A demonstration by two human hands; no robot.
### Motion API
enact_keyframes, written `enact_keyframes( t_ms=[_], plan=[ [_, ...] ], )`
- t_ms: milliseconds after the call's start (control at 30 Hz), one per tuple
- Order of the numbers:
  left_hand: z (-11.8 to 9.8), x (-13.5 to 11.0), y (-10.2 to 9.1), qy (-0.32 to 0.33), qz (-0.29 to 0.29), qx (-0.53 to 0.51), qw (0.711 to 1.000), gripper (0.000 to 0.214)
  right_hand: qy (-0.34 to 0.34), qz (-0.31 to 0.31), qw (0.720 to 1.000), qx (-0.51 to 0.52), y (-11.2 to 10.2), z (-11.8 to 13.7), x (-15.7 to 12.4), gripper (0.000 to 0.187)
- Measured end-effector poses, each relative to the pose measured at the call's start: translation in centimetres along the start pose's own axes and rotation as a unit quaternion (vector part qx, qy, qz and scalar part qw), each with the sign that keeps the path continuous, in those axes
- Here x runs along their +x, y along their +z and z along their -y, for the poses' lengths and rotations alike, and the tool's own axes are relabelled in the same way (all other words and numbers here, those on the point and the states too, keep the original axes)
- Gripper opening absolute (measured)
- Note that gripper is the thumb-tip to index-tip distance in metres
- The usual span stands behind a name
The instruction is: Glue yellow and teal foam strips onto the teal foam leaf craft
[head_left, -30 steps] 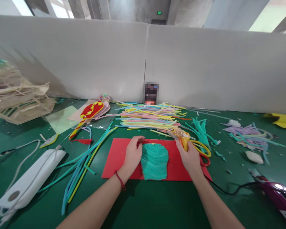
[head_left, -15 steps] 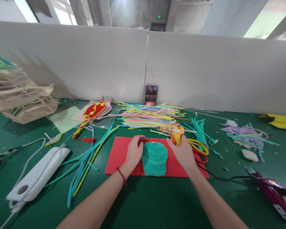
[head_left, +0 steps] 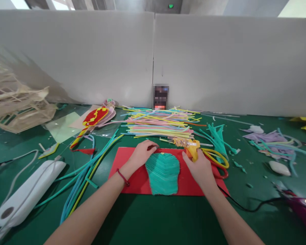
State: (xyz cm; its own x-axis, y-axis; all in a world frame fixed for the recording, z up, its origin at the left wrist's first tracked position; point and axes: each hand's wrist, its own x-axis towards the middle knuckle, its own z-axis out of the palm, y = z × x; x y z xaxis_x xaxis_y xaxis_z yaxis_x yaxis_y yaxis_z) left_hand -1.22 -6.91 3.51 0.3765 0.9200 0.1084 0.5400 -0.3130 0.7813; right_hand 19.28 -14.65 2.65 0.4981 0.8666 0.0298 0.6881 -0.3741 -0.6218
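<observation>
The left hand point(head_left: 144, 152) rests at the upper-left edge of the teal ribbed piece point(head_left: 164, 175), fingers bent and partly closed; whether they pinch anything I cannot tell. The right hand point(head_left: 201, 167) is wrapped around a yellow glue gun point(head_left: 192, 146), nozzle pointing left, just short of the colored strips point(head_left: 160, 124). The teal piece lies on a red sheet point(head_left: 191, 186), reaching its near edge — red margins show either side. Green table point(head_left: 153, 221) spreads between the forearms, below that edge.
</observation>
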Motion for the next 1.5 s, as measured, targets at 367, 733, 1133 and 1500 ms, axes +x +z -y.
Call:
enact_keyframes(
  t_ms=[367,733,1133,1500],
  plan=[
    [0.5,-0.2,1.0,0.033,0.036,0.06,0.997,0.006,0.013,0.006,1.0,-0.007,-0.3,0.1,-0.1,0.034],
    [0.8,-0.2,1.1,0.02,0.033,0.019,0.999,0.009,0.017,0.016,0.999,-0.046,-0.6,-0.3,-0.1,0.04],
    [0.7,-0.2,1.1,-0.019,-0.082,-0.075,0.994,0.009,-0.062,0.02,0.995,-0.079,-0.2,-1.4,-0.1,0.035],
    [0.7,-0.2,1.1,-0.023,-0.078,-0.091,0.993,0.009,-0.134,0.002,0.986,-0.101,0.7,-2.8,-0.3,0.041]
  ],
)
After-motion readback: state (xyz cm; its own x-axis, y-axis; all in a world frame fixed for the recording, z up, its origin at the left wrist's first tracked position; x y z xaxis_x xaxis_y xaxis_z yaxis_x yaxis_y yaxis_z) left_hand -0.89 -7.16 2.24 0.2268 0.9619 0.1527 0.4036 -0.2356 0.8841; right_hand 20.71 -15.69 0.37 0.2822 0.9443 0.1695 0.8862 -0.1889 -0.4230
